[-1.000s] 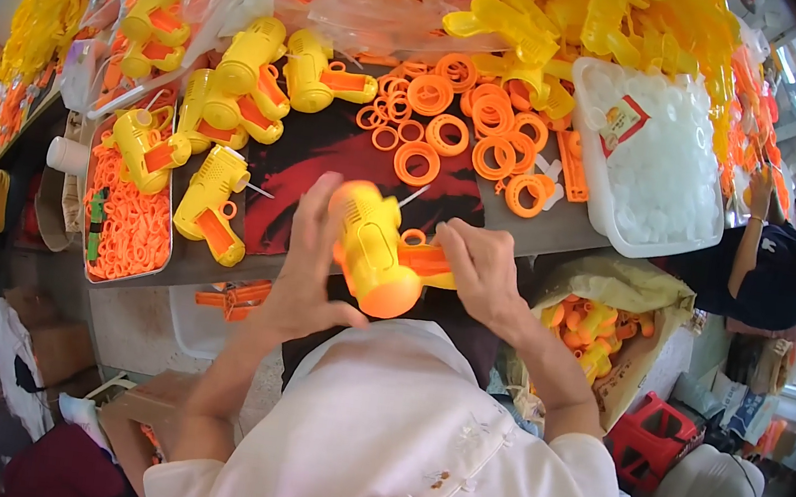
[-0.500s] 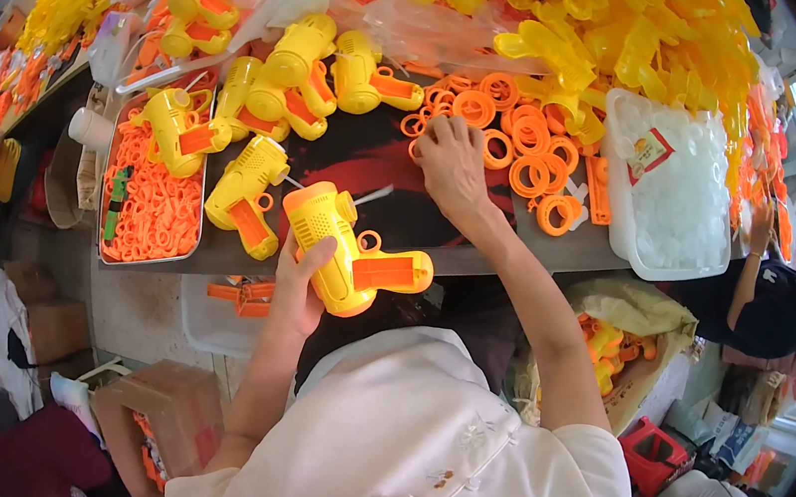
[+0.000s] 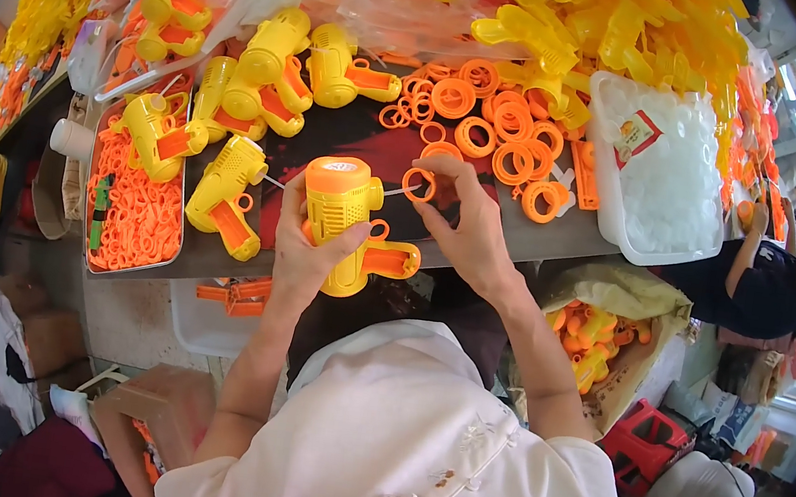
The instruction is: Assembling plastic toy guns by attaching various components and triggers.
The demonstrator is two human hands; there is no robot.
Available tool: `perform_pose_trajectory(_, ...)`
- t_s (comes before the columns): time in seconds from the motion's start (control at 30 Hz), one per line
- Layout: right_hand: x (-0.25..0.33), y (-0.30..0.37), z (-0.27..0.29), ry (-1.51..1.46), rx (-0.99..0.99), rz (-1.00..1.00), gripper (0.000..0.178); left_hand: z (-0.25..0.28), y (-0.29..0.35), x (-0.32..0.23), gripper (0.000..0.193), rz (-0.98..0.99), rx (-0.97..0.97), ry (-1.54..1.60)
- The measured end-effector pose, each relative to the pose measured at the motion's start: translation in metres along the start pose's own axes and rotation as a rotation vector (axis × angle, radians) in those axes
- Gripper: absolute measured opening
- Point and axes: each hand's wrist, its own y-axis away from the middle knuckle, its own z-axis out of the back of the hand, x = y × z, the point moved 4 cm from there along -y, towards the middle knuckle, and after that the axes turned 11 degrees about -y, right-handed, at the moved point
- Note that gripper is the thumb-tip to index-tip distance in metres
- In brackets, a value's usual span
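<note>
My left hand (image 3: 311, 237) is closed round a yellow toy gun (image 3: 348, 227), shaped like a small hair dryer, with an orange end cap and an orange-lined handle pointing right. A thin white stick pokes out to the right from its nozzle. My right hand (image 3: 471, 228) pinches an orange ring (image 3: 417, 185) between thumb and forefinger, beside the stick's end; whether the two touch I cannot tell. Just beyond that hand lie loose orange rings (image 3: 453, 98) in small and larger sizes. Several similar toy guns (image 3: 227, 188) rest on the table to the left.
A tray of small orange parts (image 3: 134, 204) stands at the left edge of the table (image 3: 560, 240). On the right is a white tub (image 3: 640, 242) of translucent pieces. Yellow shells (image 3: 638, 29) are heaped at the back. A sack (image 3: 659, 328) holding toy parts stands below right.
My right hand has come back from the ring pile toward the toy gun, now with an orange ring in its fingers. My left hand has turned the gun more upright.
</note>
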Motion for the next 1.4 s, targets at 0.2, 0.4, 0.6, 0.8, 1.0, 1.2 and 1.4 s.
perform_pose_trajectory(0.2,0.005,0.007,0.008,-0.053,0.142,-0.004,0.023,-0.004,-0.001,0.005,0.058,0.125,0.05,0.02)
perform_pose_trajectory(0.4,-0.029,0.004,0.002,-0.705,0.11,-0.292,0.012,-0.018,-0.009,0.008,0.062,0.193,0.189,0.17)
perform_pose_trajectory(0.6,-0.023,0.016,-0.009,-0.613,-0.015,-0.093,0.017,-0.036,-0.022,0.005,0.079,0.032,0.209,0.112)
perform_pose_trajectory(0.8,-0.042,0.006,-0.013,-0.749,-0.174,-0.054,0.037,-0.055,-0.039,0.009,0.088,-0.184,0.108,-0.045)
perform_pose_trajectory(1.0,-0.045,0.018,-0.04,-0.917,-0.033,-0.102,0.055,-0.06,-0.037,0.014,0.072,-0.381,-0.084,-0.25)
perform_pose_trajectory(1.2,-0.066,0.006,-0.033,-0.833,-0.067,-0.252,0.063,-0.067,-0.059,0.01,0.074,-0.23,-0.037,-0.262)
perform_pose_trajectory(1.4,-0.059,0.004,-0.011,-0.771,0.001,-0.386,0.05,-0.055,-0.048,-0.02,0.087,-0.554,0.188,-1.189)
